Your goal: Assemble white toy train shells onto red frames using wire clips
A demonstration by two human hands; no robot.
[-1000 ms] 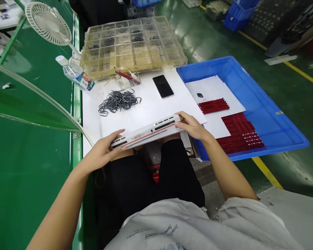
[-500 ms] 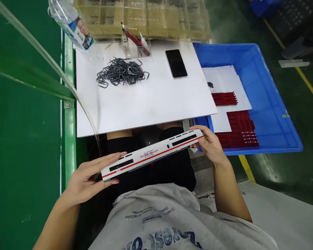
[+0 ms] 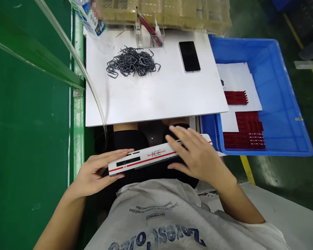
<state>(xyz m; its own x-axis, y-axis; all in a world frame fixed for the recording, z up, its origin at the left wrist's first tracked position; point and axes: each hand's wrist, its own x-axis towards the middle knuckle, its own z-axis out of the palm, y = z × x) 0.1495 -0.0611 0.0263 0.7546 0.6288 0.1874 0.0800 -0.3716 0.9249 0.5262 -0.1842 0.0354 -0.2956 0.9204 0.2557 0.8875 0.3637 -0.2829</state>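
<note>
A white model train carriage (image 3: pixel 143 158) with a red stripe, dark windows and the lettering "Bordrestaurant" lies slantwise over my lap, its right end higher. My left hand (image 3: pixel 99 170) grips its left end, fingers above and thumb below. In front of the carriage's right half is my right hand (image 3: pixel 195 156), fingers spread apart, hiding part of the windows there. Whether its fingertips touch the carriage, I cannot tell. Beyond, on the white board (image 3: pixel 156 100), lies a heap of grey bent plastic pieces (image 3: pixel 133 62).
A black-screened phone (image 3: pixel 189 56) lies right of the heap. Behind stand a clear holder with pens and small tools (image 3: pixel 149 36), a yellowish compartment tray (image 3: pixel 172 15) and a bottle (image 3: pixel 91 17). A blue bin (image 3: pixel 276 93) at right contains dark red parts (image 3: pixel 246 133). A clear tube (image 3: pixel 90 81) hangs at left.
My right hand has let go of the carriage's right end and moved inward over its right half, fingers spread. My left hand keeps its grip. The whole view has shifted slightly.
</note>
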